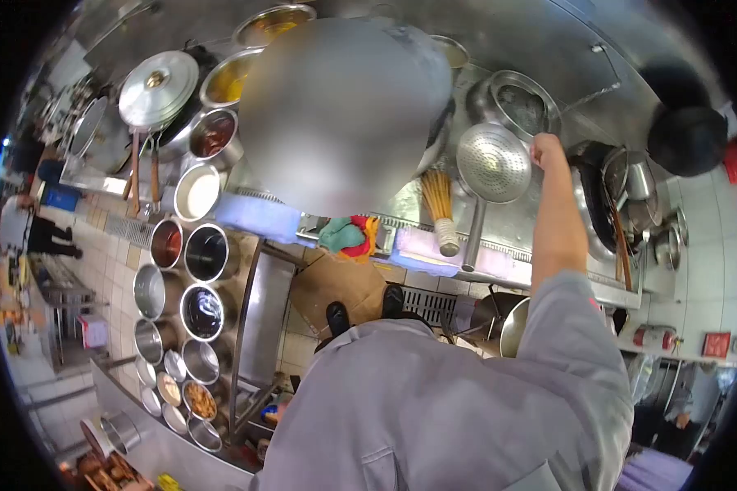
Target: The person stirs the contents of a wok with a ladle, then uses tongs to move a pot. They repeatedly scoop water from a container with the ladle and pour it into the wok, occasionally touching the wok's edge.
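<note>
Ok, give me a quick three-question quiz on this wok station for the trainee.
1. True or false: the person's right hand is raised beside the perforated skimmer ladle.
2. What lies just left of the skimmer's handle? A) bamboo wok brush B) rolling pin C) whisk
3. Fill in: next to the teal cloth on the front ledge lies a mostly ____ one.
Key: 1 true; 2 A; 3 red.
</note>
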{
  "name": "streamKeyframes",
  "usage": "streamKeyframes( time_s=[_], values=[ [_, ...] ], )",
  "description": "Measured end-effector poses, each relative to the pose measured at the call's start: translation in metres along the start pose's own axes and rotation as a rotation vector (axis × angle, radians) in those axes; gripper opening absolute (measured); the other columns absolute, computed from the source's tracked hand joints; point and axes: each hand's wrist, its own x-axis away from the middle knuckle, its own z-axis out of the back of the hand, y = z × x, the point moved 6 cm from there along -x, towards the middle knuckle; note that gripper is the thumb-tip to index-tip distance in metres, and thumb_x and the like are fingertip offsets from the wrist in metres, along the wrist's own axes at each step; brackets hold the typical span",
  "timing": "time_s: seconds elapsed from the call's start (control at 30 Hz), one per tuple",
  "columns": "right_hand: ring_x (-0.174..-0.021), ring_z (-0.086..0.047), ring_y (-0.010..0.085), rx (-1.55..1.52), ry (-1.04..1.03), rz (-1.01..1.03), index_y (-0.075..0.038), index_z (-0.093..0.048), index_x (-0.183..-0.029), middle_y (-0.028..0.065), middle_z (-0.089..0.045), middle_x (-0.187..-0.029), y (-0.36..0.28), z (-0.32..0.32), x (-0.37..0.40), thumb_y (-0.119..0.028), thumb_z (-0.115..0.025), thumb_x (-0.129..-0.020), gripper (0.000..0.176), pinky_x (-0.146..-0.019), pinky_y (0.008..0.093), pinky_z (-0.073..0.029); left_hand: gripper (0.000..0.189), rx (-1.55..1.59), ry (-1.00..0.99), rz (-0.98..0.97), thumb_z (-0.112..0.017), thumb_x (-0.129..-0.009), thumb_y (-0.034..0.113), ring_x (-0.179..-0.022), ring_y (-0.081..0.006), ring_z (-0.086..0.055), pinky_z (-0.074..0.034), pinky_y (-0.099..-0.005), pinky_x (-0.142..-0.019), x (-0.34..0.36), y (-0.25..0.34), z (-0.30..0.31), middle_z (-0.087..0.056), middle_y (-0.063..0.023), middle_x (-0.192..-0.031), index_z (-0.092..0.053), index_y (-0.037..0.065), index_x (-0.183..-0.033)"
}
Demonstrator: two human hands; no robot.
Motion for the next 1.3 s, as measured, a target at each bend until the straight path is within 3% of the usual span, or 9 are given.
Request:
streamKeyframes(
  time_s=[0.1,0.13,0.2,0.27,0.37,0.47,0.67,1.03,1.3],
  values=[
    [-0.044,-0.041,0.0125,-1.458,-0.486,-0.443,-0.005,-0.035,-0.058,0.0022,-0.035,-0.05,-0.005,-0.015,-0.037,0.006,-0.037,-0.068,0.014,-0.038,0.0191,-0.04,0.027,-0.068,0.15,-0.333,-0.05,-0.083,0.027,-0.068,-0.0181,-0.055,-0.044,-0.0294,-0.063,-0.022,0.035,0.027,-0.059,-0.0074,-0.076,-0.056,0.002,-0.093],
    [-0.045,-0.042,0.0131,-1.534,-0.491,-0.438,-0.004,-0.035,-0.058,0.0034,-0.036,-0.052,-0.017,-0.013,-0.014,0.007,-0.037,-0.067,0.014,-0.038,0.0195,-0.04,0.027,0.005,0.201,-0.379,-0.05,-0.083,0.027,-0.067,-0.0175,-0.054,-0.044,-0.0288,-0.063,-0.031,0.047,0.037,-0.059,-0.0069,-0.075,-0.056,0.002,-0.093],
    [-0.046,-0.042,0.0138,-1.661,-0.574,-0.402,-0.002,-0.035,-0.06,0.005,-0.038,-0.056,-0.024,-0.005,0.017,0.007,-0.037,-0.067,0.012,-0.039,0.02,-0.041,0.024,0.427,0.343,-0.081,-0.053,-0.081,0.026,-0.069,-0.0177,-0.056,-0.044,-0.0286,-0.065,-0.039,0.084,0.06,-0.06,-0.008,-0.077,-0.056,0.003,-0.089],
    [-0.047,-0.042,0.0145,-1.798,-0.801,-0.498,-0.002,-0.035,-0.067,0.0061,-0.038,-0.063,-0.034,0.001,0.06,0.006,-0.036,-0.069,0.009,-0.04,0.022,-0.044,0.021,0.211,0.436,-0.167,-0.053,-0.079,0.023,-0.071,-0.0198,-0.058,-0.044,-0.0298,-0.066,-0.045,0.132,0.082,-0.061,-0.0103,-0.079,-0.056,0.003,-0.086],
    [-0.051,-0.043,0.0161,-1.956,-0.782,-0.525,0.003,-0.021,-0.113,0.0079,-0.037,-0.068,-0.046,0.023,0.116,0.008,-0.036,-0.071,0.045,-0.044,0.0263,-0.046,0.014,0.072,0.443,-0.344,-0.054,-0.076,0.016,-0.071,-0.0249,-0.057,-0.044,-0.0325,-0.066,-0.052,0.208,0.098,-0.059,-0.0119,-0.076,-0.052,0.003,-0.082],
    [-0.056,-0.043,0.0192,-2.031,-0.814,-0.337,-0.004,0.002,-0.128,0.0095,-0.037,-0.075,-0.065,0.039,0.176,0.008,-0.038,-0.071,0.071,-0.049,0.0292,-0.046,0.011,-0.012,0.488,-0.537,-0.055,-0.073,0.01,-0.067,-0.0288,-0.055,-0.043,-0.0348,-0.062,-0.035,0.308,0.113,-0.055,-0.0126,-0.069,-0.047,0.003,-0.077],
    [-0.061,-0.043,0.0198,-2.012,-0.761,-0.247,-0.002,0.003,-0.128,0.0106,-0.036,-0.078,-0.07,0.044,0.271,0.009,-0.037,-0.077,0.065,-0.055,0.0292,-0.046,0.019,-0.193,0.56,-1.077,-0.055,-0.068,0.006,-0.079,-0.0301,-0.05,-0.041,-0.0378,-0.069,-0.031,0.439,0.108,-0.051,-0.0119,-0.081,-0.051,0.008,-0.086],
    [-0.06,-0.044,0.0141,-1.746,-0.725,-0.33,0.012,-0.012,-0.117,0.0096,-0.036,-0.08,-0.024,-0.015,0.413,-0.002,-0.037,-0.085,0.042,-0.051,0.0253,-0.043,0.058,-0.636,0.489,-1.033,-0.058,-0.069,0.025,-0.115,-0.0277,-0.033,-0.029,-0.0546,-0.086,-0.049,0.573,0.067,-0.037,-0.012,-0.123,-0.038,0.007,-0.12],
    [-0.059,-0.044,0.0086,-1.636,-0.962,-0.472,0.014,-0.023,-0.115,0.0075,-0.037,-0.081,-0.023,-0.056,0.47,-0.009,-0.039,-0.087,0.039,-0.045,0.0207,-0.04,0.054,-0.822,0.58,-1.018,-0.045,-0.075,0.022,-0.12,-0.0254,-0.028,-0.02,-0.0574,-0.092,-0.08,0.626,0.036,-0.031,-0.0117,-0.13,-0.033,0.002,-0.124]
  ],
)
